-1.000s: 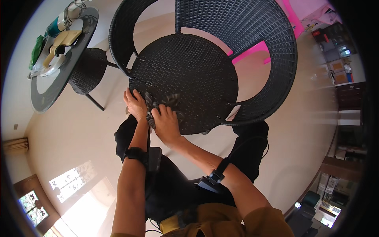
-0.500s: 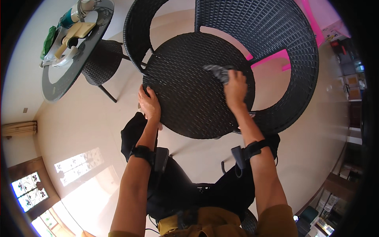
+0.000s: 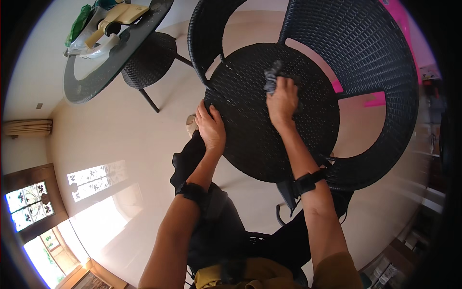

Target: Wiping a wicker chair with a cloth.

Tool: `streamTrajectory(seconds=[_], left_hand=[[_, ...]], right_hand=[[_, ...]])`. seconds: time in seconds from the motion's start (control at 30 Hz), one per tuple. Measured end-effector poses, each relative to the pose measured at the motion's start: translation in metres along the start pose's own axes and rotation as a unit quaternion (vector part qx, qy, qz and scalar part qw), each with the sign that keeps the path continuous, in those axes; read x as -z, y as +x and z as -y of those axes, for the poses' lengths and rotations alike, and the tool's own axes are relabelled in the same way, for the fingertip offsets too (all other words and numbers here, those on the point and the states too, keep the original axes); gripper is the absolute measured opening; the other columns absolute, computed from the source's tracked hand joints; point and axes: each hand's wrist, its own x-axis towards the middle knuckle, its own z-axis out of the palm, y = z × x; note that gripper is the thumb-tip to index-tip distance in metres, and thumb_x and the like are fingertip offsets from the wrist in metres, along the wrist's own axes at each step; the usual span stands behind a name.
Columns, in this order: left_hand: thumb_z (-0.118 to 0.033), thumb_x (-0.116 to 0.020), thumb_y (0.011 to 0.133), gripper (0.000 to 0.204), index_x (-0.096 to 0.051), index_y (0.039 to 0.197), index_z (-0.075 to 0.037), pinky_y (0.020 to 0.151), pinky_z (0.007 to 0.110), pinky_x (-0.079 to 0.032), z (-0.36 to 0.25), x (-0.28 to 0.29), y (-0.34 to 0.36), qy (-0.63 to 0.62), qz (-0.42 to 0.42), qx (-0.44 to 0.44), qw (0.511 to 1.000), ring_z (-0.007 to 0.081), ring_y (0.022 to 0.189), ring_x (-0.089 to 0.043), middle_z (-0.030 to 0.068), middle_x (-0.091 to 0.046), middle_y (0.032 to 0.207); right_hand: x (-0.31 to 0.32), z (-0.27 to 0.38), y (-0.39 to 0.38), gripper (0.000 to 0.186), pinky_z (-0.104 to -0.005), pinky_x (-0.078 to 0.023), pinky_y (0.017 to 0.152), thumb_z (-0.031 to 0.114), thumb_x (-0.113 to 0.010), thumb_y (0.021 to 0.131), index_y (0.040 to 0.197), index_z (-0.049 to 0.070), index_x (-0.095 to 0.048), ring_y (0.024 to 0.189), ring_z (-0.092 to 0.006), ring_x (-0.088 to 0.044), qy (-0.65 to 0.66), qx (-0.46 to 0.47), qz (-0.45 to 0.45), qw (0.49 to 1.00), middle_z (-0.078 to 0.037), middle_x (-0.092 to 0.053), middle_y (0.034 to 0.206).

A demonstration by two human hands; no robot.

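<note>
A black wicker chair (image 3: 274, 154) with a round woven seat and a curved back stands in front of me. My right hand (image 3: 283, 102) is on the seat, closed round a crumpled dark grey cloth (image 3: 270, 81); part of the cloth sticks out beyond the fingers. On the seat's left rim, my left hand (image 3: 211, 127) grips the edge, its thumb on top and its other fingers partly hidden at the side. Black straps with small dark boxes are on both my wrists.
At the upper left, a glass-topped table (image 3: 91, 89) holds a beige brush-like tool (image 3: 115, 21), a green bag (image 3: 77, 24) and other items, with a woven black stool-like base (image 3: 151, 60) beneath. A bright pink object (image 3: 378, 99) stands behind the chair. Sunlight patches lie on the pale floor.
My right hand has swept the cloth across the seat, from its right part toward the upper middle. My left hand stays on the left rim. The whole view has shifted, placing the chair further right.
</note>
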Motion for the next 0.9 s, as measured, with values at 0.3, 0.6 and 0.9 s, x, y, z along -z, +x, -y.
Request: streamTrajectory(seconds=[0.3,0.6,0.9], left_hand=[[-0.026,-0.042,0.095,0.042,-0.042,0.129,0.000,0.094,0.048,-0.041,-0.008,-0.001,-0.001,0.016,0.043,0.031,0.998,0.0418,0.115,-0.046,0.0222,-0.050,0.125],[-0.026,-0.043,0.096,0.042,-0.043,0.128,0.000,0.094,0.047,-0.041,-0.002,-0.003,0.001,-0.019,0.021,0.019,0.999,0.0420,0.111,-0.048,0.0224,-0.052,0.122],[-0.029,-0.047,0.095,0.044,-0.045,0.129,-0.002,0.098,0.044,-0.039,0.006,-0.005,-0.002,-0.118,0.019,0.046,0.992,0.0386,0.115,-0.046,0.0185,-0.049,0.128]], right_hand=[[-0.041,0.104,0.017,0.033,-0.0432,-0.048,0.074,0.014,-0.076,0.066,0.093,0.011,-0.057,0.097,-0.0266,-0.054,0.122,0.168,0.028,0.978,-0.005,-0.055,0.101],[0.008,-0.032,0.001,0.037,-0.0436,-0.049,0.079,0.010,-0.073,0.071,0.104,0.010,-0.056,0.100,-0.0311,-0.054,0.023,0.117,0.008,0.993,-0.008,-0.055,0.109],[0.076,-0.138,-0.052,0.044,-0.0458,-0.048,0.087,0.009,-0.073,0.074,0.111,0.005,-0.050,0.102,-0.0365,-0.054,-0.131,-0.183,-0.042,0.973,-0.015,-0.053,0.113]])
